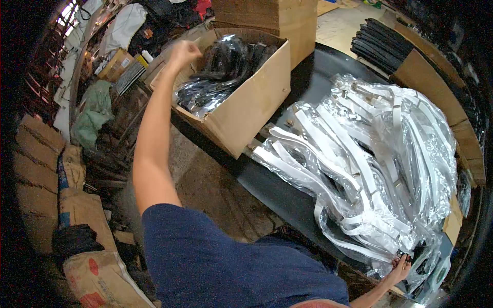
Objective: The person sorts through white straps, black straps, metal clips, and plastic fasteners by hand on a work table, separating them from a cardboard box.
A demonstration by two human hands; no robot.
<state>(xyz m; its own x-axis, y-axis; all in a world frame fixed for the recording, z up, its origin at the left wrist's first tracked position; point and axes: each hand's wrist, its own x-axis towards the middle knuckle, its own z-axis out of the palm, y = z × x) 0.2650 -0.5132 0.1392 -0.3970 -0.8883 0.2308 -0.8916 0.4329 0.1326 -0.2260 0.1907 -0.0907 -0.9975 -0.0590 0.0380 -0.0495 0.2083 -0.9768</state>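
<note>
My left hand (186,52) is raised at the far left edge of an open cardboard box (251,105), its fingers curled closed. What it holds, if anything, is hidden. Black belt-like strips in clear plastic (213,84) fill that box. On the black tabletop (280,192) lies a large heap of white belts in clear plastic sleeves (354,169). At the heap's near right end, my right hand (402,268) has its fingers closed on a small dark piece (405,256) beside the plastic.
A taller carton (298,31) stands behind the open box. Bundled black strips (382,46) lie at the back right, near cardboard flaps (436,92). A roll of clear tape (440,272) is at the near right corner. Cartons and a printed sack (100,280) line the left.
</note>
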